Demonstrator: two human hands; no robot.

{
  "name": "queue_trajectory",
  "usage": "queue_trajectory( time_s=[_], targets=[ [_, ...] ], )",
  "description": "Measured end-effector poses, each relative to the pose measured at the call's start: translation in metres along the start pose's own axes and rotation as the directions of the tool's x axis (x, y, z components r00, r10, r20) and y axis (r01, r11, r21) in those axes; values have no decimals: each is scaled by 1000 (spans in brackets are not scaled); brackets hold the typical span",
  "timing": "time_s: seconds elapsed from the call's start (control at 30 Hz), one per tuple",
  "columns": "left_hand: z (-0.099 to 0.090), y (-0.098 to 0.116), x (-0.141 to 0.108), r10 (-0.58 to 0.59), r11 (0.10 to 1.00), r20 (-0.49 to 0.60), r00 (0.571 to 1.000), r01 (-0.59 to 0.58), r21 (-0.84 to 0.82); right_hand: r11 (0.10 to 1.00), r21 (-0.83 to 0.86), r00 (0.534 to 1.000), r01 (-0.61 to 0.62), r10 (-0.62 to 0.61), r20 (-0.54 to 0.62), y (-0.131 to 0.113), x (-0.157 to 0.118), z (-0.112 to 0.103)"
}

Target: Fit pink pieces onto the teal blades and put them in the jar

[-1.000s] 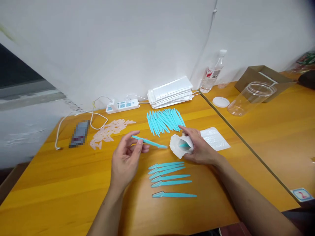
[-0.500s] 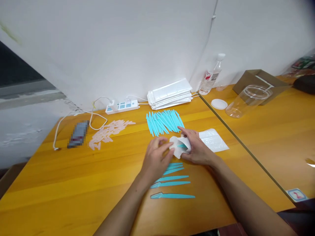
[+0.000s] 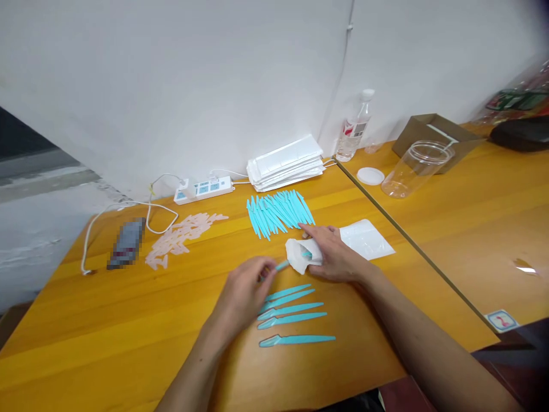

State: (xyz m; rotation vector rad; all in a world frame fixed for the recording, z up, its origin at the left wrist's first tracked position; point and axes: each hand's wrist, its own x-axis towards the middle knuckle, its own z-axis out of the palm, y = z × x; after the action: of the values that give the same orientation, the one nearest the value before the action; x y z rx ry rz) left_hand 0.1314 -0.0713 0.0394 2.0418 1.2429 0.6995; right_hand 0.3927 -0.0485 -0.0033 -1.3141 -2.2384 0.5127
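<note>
Pinched in my left hand (image 3: 246,286) is a turquoise stick (image 3: 282,265), its tip at the mouth of a white pouch (image 3: 297,255). My right hand (image 3: 337,254) grips that pouch, whose opening faces left and shows some turquoise inside. Several turquoise blade-shaped sticks (image 3: 295,340) lie in a column in front of my hands. Beyond the pouch is a dense pile of the same sticks (image 3: 278,213). A flat white pouch (image 3: 366,239) lies to the right, partly behind my right hand.
Stacked white pouches (image 3: 285,164) and a power strip (image 3: 203,190) stand by the wall. Pale pink pieces (image 3: 182,236), a cable and a blurred dark object (image 3: 127,243) are left. A bottle (image 3: 354,129), lid (image 3: 370,175), clear jar (image 3: 414,171) and cardboard box (image 3: 433,137) are right.
My left hand has moved left and down from the pouch mouth and now holds a turquoise stick. My right hand still grips the pouch. The whole view has shifted slightly.
</note>
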Motion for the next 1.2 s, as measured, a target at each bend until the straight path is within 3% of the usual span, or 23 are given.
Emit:
queue_trajectory(
  time_s=[0.07, 0.13, 0.2, 0.33, 0.4, 0.47, 0.53, 0.6, 0.77, 0.87, 0.93, 1.03, 1.1, 1.2],
  targets=[
    [-14, 1, -2, -126, 974, -231, 965, 75, -216, 1000, 3, 1000, 1, -1, 12, -1, 0, 1],
    [-19, 2, -1, -233, 904, -376, 897, 57, -425, 1000, 10, 1000, 3, -4, 7, -2, 1, 1],
    [-14, 2, 3, -302, 830, -411, 860, 25, -558, 1000, 20, 1000, 6, -6, 0, -4, 1, 2],
    [22, 0, 11, -402, 742, -318, 859, 101, -663, 999, 43, 999, 31, -29, -40, -7, 2, 4],
    [43, 2, 15, -353, 799, -299, 887, 118, -590, 998, 53, 997, 44, -40, -66, -8, 2, 6],
    [59, 6, 19, -183, 931, -290, 939, 70, -359, 997, 55, 995, 53, -48, -86, -10, 2, 7],
    [64, 10, 23, 8, 999, -222, 975, -16, -38, 997, 49, 993, 67, -62, -96, -11, 2, 7],
    [59, 11, 24, 102, 983, -128, 987, -80, 164, 997, 42, 993, 67, -62, -96, -10, 2, 6],
    [33, 2, 12, 28, 992, 52, 998, -34, 125, 1000, 20, 997, 19, -17, -73, -5, 3, 2],
    [34, -3, 6, -16, 972, 228, 974, -38, 232, 999, 1, 999, 36, -36, -34, -1, 3, 2],
    [38, -2, 5, -1, 954, 271, 962, -80, 289, 999, -29, 999, 44, -44, -11, 1, 2, 2],
    [35, 2, 6, 43, 954, 254, 966, -115, 277, 996, -80, 999, 32, -30, 21, 3, 1, 2],
    [23, 4, 4, 74, 977, 202, 977, -112, 183, 997, -80, 999, 17, -14, 33, 3, 0, 1],
    [-2, 5, 0, 6, 998, -58, 998, -9, -59, 999, -35, 1000, 2, -1, 17, -1, 0, 0]
  ],
)
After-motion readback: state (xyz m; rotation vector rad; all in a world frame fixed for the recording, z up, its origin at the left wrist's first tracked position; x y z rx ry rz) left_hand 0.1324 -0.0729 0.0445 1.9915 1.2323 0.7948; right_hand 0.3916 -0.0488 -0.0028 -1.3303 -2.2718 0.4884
